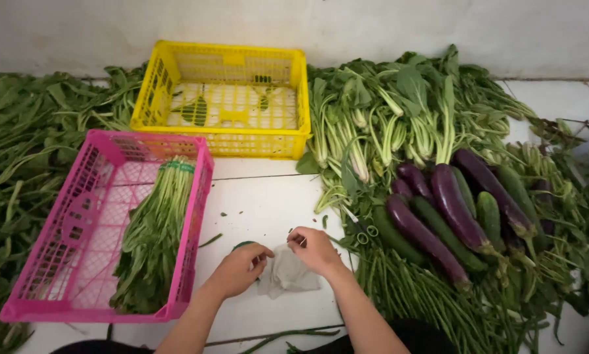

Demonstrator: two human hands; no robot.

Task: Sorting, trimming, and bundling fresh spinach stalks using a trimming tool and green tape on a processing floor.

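My left hand and my right hand meet over a small grey cloth pouch lying on the white tiled floor. Both hands pinch the pouch's top edge. My right hand also seems to hold a thin strand between its fingertips. A green ring-shaped thing peeks out just behind my left hand. A bound bunch of leafy greens lies inside the pink crate to the left.
A yellow crate holding a few leaves stands at the back. Loose greens are heaped on the left. On the right lie bok choy, purple aubergines, cucumbers and long stalks. Scissors rest by the stalks.
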